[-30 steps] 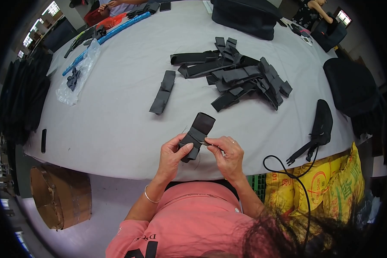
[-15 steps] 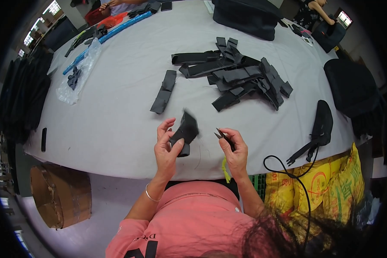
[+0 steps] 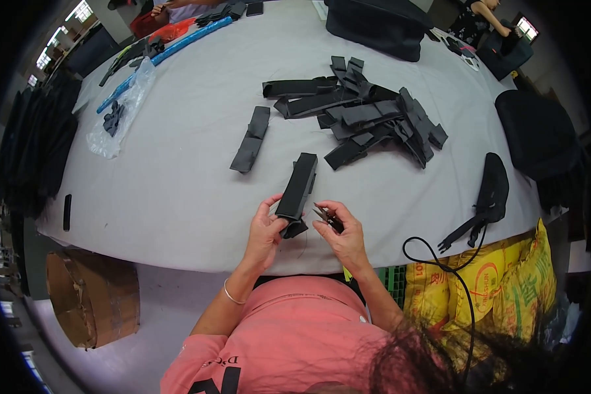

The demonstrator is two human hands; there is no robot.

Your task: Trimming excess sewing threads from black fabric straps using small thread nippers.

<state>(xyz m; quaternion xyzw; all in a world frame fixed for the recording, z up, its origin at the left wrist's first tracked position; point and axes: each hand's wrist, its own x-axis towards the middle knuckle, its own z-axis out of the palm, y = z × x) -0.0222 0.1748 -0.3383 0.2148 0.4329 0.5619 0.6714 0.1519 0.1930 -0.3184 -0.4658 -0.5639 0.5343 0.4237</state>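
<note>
My left hand (image 3: 266, 231) grips a black fabric strip (image 3: 297, 186) by its near end, the strip pointing up and away over the table. Thread snips (image 3: 330, 218) with dark handles sit in the closed fingers of my right hand (image 3: 343, 235), their points close to the strip's near end. A thin loose thread hangs below the strip. Beyond my hands lies a single black strip (image 3: 250, 140), and to its right a heap of similar black strips (image 3: 368, 118).
The pale cloth-covered table (image 3: 177, 197) curves around me. On it are a black bag (image 3: 377, 29), a blue wrapped roll (image 3: 167, 62), clear plastic (image 3: 121, 118) and a black pouch (image 3: 489, 194) with a cord. A cardboard box (image 3: 95, 299) and yellow sacks (image 3: 482, 282) stand below. Two people are at the far side.
The strip has swung from a bent, blurred pose to a straight one pointing away. Both hands have moved closer together, the snips now near the strip's lower end.
</note>
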